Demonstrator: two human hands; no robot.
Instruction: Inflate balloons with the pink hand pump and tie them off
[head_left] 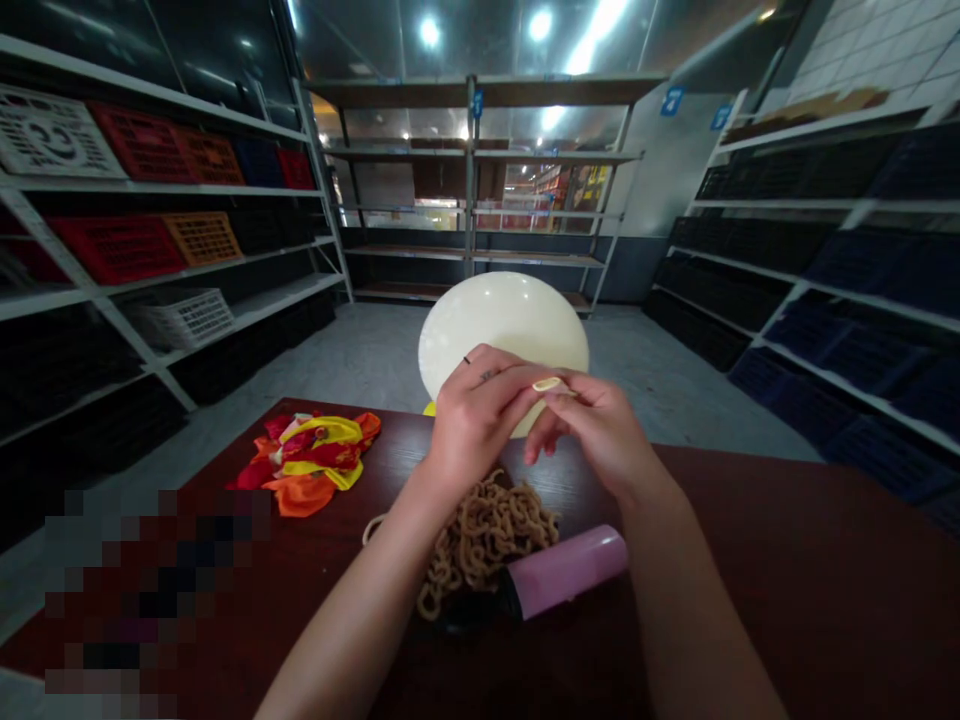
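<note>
Gripped: pale piece (547,384) between left hand (484,405), right hand (596,415); brown coils (487,535) below.

bottle (571,570): pink | cords (491,530): brown | cloths (319,455): red, yellow, orange

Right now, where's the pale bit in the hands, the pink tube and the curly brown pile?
Pale bit (548,384): head view, its oval end.
Pink tube (571,570): head view, middle of its side.
Brown pile (480,535): head view, curls near its middle.
</note>
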